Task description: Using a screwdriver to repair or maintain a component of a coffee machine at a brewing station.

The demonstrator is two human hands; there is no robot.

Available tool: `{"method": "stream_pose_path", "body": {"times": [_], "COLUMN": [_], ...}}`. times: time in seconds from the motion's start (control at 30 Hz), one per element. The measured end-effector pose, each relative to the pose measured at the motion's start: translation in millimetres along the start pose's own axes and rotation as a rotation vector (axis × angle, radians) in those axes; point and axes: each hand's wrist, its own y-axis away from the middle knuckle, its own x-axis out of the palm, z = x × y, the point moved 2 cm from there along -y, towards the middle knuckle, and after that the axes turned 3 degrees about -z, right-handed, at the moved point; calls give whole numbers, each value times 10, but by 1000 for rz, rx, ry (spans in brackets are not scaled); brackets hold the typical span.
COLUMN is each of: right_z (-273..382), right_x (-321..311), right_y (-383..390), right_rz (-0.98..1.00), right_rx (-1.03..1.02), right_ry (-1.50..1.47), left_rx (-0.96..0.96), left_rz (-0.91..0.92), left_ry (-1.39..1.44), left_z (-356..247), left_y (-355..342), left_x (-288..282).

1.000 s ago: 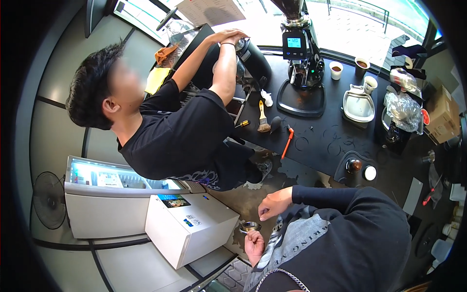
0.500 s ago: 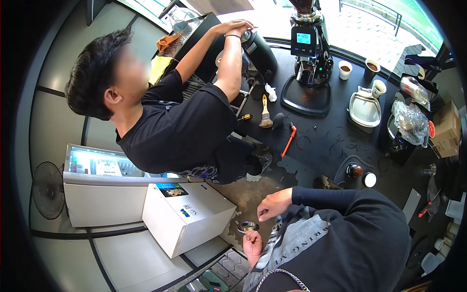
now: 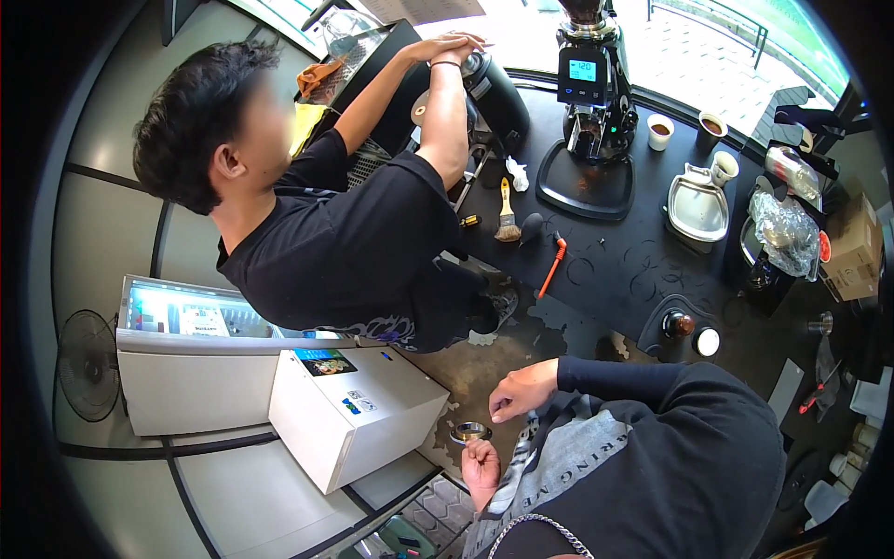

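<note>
My left hand (image 3: 481, 466) is closed beside a round metal portafilter (image 3: 471, 432). Its handle seems to run into that fist, mostly hidden. Just above and to the right, my right hand (image 3: 523, 389) hangs with curled fingers, near the portafilter's rim but apart from it. Whether anything small sits in those fingers is hidden. Both hands are in front of my dark shirt, over the floor, left of the counter. A tamper (image 3: 678, 324) with a wooden knob stands on a dark mat on the counter, beside a round white-topped item (image 3: 707, 343).
A co-worker (image 3: 354, 252) in black stands at left, hands stacked on a black machine (image 3: 494, 102). The counter holds a coffee grinder (image 3: 596, 112), a brush (image 3: 507, 219), an orange-handled tool (image 3: 553, 265), cups (image 3: 660, 132) and a metal tray (image 3: 698, 210). A white freezer (image 3: 358, 410) stands lower left.
The co-worker's head has shifted slightly right and up. My hands and the portafilter keep nearly the same place, with only a slight shift of the whole view.
</note>
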Motion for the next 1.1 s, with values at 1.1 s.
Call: {"method": "stream_pose_path", "body": {"times": [1.1], "right_z": [35], "right_x": [49], "right_y": [-60], "right_rz": [17], "right_rx": [10], "right_ry": [-10], "left_rx": [55], "left_rz": [-2], "left_ry": [-28], "left_z": [-31], "left_y": [70], "left_x": [-89]}}
